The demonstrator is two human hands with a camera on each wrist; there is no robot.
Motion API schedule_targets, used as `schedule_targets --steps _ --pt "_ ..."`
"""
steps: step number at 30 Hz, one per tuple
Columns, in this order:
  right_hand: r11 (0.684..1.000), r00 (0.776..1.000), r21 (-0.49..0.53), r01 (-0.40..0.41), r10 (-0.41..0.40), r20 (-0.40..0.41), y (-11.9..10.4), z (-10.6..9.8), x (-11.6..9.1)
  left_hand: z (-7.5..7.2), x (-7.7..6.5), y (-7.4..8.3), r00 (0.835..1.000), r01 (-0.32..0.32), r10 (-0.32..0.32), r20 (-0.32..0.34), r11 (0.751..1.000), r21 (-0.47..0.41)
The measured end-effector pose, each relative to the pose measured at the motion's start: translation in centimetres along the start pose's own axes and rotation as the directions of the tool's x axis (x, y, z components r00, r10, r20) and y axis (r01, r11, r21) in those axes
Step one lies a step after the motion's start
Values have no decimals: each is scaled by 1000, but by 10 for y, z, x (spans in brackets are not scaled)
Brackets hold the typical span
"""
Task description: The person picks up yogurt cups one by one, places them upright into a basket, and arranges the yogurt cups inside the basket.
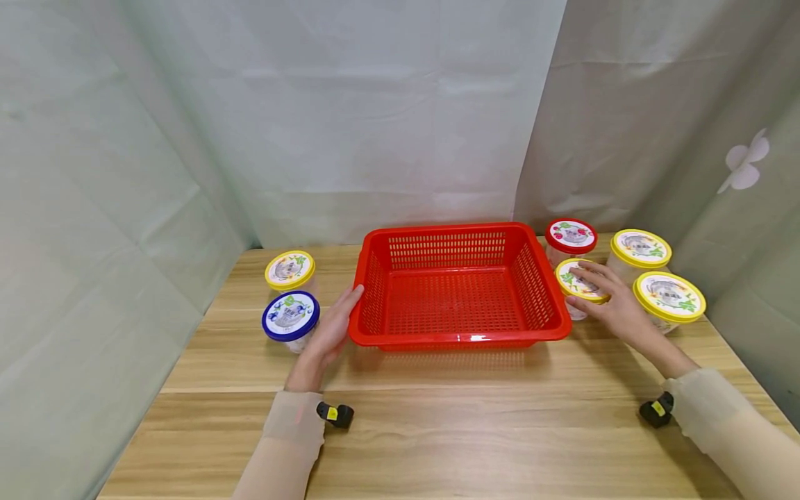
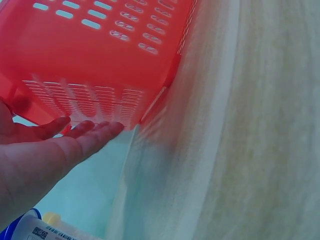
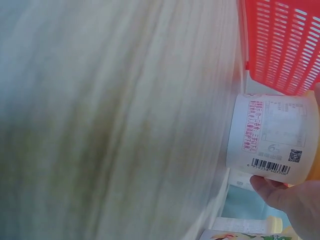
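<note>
Nearest me, the widest stretch of the wooden table (image 1: 475, 430) ran in front of the red basket (image 1: 450, 340). My left hand (image 1: 331, 328) was at the basket's left side, fingers loosely extended against its slotted wall, wrapped round nothing. My right hand (image 1: 615, 305), just right of the basket, was part-closed round the held tub (image 3: 270, 137), fingers over the lid. The tub had a pale body and a white, yellow-edged lid with a flower picture; I couldn't tell whether its base touched the wood.

The right wrist view showed red lettering and a barcode (image 3: 271, 166) on its side, hidden from the head view. The left wrist view showed a square code on the blue-lidded tub (image 1: 290, 316), left of the basket.

Behind that stood a yellow-topped tub (image 1: 290, 269). Right of the basket, two yellow-lidded tubs (image 1: 669, 295) flanked my hand, narrowing the room there; the red-lidded tub (image 1: 571, 236) stood near the basket's far right corner. Behind the basket, the table ended at a pale curtain (image 1: 387, 139).
</note>
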State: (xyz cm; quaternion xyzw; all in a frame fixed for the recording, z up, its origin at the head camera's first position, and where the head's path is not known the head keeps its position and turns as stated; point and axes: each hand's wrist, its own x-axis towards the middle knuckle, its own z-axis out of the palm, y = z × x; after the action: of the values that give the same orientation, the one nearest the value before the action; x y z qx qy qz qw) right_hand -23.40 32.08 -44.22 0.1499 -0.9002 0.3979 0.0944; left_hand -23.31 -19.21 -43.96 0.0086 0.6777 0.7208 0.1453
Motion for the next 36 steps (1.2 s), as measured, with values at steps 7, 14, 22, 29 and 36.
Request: schedule_targets --steps 7,14,22,29,36 --pt "1000 1000 -3 0 0 -2 1 0 1 1 0 -1 1000 -15 15 10 999 -49" --pt "1000 1000 -11 -13 13 6 1 0 1 2 0 -3 999 -22 24 23 996 -83" --pt "1000 1000 -8 -11 11 4 0 0 0 1 0 -3 1000 -13 15 24 997 -76" --pt "999 999 -11 -36 36 2 0 -1 -1 1 3 -5 998 -30 35 49 995 -95" --pt "1000 1000 -16 -26 26 -2 -3 -4 -2 -2 4 -6 996 -52 59 63 994 -93"
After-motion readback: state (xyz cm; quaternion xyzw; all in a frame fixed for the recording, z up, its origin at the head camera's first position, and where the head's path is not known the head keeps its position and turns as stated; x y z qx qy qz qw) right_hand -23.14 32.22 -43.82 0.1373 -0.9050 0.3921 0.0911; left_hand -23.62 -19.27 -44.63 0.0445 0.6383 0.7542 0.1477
